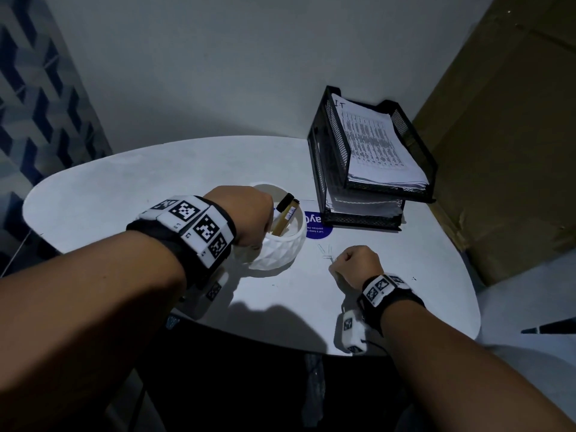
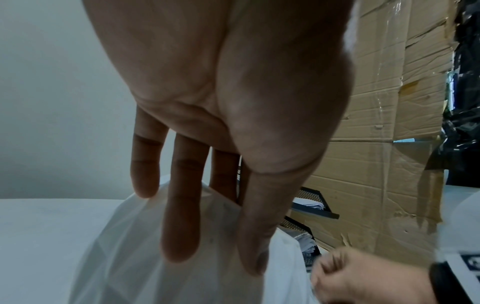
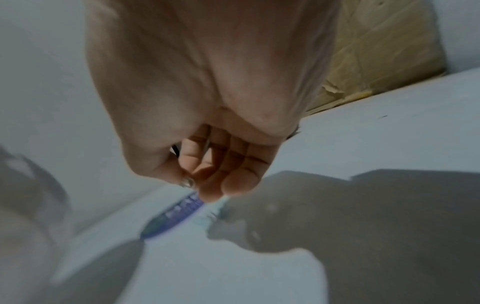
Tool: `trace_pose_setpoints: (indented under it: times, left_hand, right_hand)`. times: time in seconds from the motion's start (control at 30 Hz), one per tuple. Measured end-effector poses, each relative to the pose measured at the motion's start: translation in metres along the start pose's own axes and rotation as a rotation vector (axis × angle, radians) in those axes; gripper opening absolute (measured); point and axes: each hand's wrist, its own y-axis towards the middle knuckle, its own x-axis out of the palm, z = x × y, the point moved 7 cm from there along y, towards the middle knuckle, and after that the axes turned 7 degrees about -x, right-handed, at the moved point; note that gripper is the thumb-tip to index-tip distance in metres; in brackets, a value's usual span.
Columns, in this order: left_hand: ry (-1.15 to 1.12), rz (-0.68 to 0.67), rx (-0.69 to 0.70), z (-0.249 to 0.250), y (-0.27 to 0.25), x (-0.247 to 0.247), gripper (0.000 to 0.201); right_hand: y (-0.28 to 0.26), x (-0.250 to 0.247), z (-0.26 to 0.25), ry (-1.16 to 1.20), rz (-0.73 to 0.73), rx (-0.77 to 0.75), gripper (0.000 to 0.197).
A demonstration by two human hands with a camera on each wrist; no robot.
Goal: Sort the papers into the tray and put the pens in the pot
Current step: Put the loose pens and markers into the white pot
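Observation:
A white faceted pot [image 1: 280, 254] stands mid-table with a gold pen and a black-capped pen [image 1: 285, 215] leaning inside. My left hand [image 1: 261, 235] hangs over its near-left rim; in the left wrist view its fingers [image 2: 182, 226] are straight and lie against the pot [image 2: 130, 257], holding nothing. To the pot's right, my right hand [image 1: 339, 265] hovers just over the table with fingers curled to the thumb [image 3: 205, 185]; nothing shows in it. A black two-tier mesh tray [image 1: 330, 141] at the back right holds printed papers [image 1: 377, 145] on top and more sheets [image 1: 364, 207] below.
Loose paper clips [image 1: 325, 254] lie on the white table [image 1: 140, 188] just beyond my right knuckles. A blue round sticker [image 1: 318, 226] sits between pot and tray. A tall cardboard sheet [image 1: 498, 135] stands at the table's right edge, a wall behind.

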Motion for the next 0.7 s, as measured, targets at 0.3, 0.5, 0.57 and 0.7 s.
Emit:
trace_pose_setpoints:
  times: [0.3,0.5,0.57,0.7]
  left_hand:
    - [0.001,0.002,0.008,0.003,-0.001,-0.003,0.017]
    - [-0.011,0.021,0.021,0.006,-0.005,-0.006,0.012]
    - [-0.010,0.020,0.012,0.004,-0.005,-0.005,0.014]
    - [-0.006,0.014,-0.002,0.001,-0.004,-0.003,0.016]
  right_hand:
    - [-0.014,-0.049,-0.146,0.427,0.069,-0.449,0.016]
    - [-0.026,-0.031,-0.162,0.492,-0.017,-0.477,0.011]
    - [-0.015,-0.034,-0.139,0.591,0.065,-0.371,0.015]
    - [0.014,-0.043,-0.048,0.572,0.250,-0.047,0.018]
